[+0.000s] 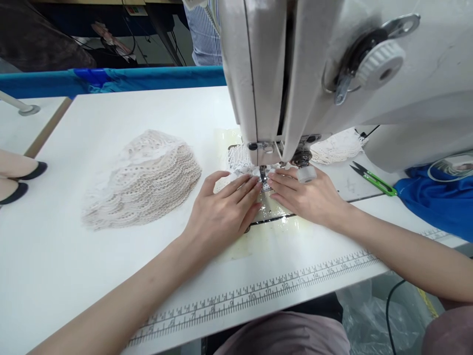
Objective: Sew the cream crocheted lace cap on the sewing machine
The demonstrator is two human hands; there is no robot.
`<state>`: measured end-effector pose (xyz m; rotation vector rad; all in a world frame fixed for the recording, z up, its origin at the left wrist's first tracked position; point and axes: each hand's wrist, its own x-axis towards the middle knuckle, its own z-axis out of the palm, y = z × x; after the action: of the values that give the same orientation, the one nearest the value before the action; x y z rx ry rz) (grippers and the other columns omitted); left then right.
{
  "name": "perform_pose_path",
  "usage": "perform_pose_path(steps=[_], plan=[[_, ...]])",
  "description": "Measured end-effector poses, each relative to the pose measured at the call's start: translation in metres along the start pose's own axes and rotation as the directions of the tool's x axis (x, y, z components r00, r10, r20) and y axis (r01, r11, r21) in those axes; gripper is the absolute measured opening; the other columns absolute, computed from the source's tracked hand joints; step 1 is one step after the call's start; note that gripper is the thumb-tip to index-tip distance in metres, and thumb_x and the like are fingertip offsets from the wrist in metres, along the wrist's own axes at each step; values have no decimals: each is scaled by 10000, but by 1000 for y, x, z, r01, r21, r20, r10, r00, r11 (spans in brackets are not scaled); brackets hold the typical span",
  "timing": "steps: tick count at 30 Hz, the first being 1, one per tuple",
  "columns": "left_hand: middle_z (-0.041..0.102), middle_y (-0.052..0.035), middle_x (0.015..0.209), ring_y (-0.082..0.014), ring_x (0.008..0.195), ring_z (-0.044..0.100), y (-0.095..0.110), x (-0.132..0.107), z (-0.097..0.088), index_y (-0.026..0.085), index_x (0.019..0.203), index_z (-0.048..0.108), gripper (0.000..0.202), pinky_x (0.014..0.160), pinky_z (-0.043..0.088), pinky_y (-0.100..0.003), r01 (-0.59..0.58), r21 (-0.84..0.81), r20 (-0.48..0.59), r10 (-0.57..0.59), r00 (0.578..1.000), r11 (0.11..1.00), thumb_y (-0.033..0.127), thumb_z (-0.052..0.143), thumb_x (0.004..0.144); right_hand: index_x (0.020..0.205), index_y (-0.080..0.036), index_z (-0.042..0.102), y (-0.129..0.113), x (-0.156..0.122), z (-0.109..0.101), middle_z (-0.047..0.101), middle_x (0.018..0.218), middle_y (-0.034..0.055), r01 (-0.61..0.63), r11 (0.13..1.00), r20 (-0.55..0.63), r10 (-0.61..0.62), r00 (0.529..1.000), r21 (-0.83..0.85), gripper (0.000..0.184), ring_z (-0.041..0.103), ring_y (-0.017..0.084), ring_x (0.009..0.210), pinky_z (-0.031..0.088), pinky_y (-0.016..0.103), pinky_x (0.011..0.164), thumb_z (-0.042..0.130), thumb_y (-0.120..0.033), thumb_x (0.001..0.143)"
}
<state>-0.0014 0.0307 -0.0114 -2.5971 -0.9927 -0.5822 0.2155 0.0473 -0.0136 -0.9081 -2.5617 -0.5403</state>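
- Pressing on the lace piece [238,158], the left hand [221,211] is lying palm down, its fingers mostly extended and slightly parted, resting on the work rather than gripping it.
- The right hand [310,196] is mirroring it from the other side, its fingers stretching flat toward the presser foot [263,173]; a white band [306,173] is circling one finger.
- The lace piece is lying beneath the needle area of the sewing machine [266,74], partly hiding under both hands.
- A lace stack [148,182] is sitting left of the left hand on the white table [44,276].
- Green-handled snips [375,178] are lying right of the right hand, touching blue cloth [436,197].
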Motion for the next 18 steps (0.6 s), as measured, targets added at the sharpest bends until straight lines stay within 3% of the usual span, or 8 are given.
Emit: perform_pose_path(steps=[11, 18], plan=[[698, -69, 1162, -204, 1086, 657, -2, 2, 4, 165, 1150, 633, 249, 987, 375, -431, 4, 2, -23, -4, 1000, 1000, 239, 504, 951, 1031, -160, 719, 0, 1, 2, 747, 1020, 57, -39, 999, 71, 41, 997, -20, 335, 635, 192, 991, 406, 383, 995, 424, -315, 1003], [694, -79, 1168, -213, 1104, 648, -3, 1, 4, 153, 1155, 628, 255, 985, 372, -440, 9, -2, -19, -9, 1000, 1000, 248, 508, 951, 1054, -150, 714, -1, 1, 2, 732, 1074, 66, -52, 998, 48, 53, 997, -27, 335, 624, 197, 1013, 377, 375, 1034, 432, -322, 998]])
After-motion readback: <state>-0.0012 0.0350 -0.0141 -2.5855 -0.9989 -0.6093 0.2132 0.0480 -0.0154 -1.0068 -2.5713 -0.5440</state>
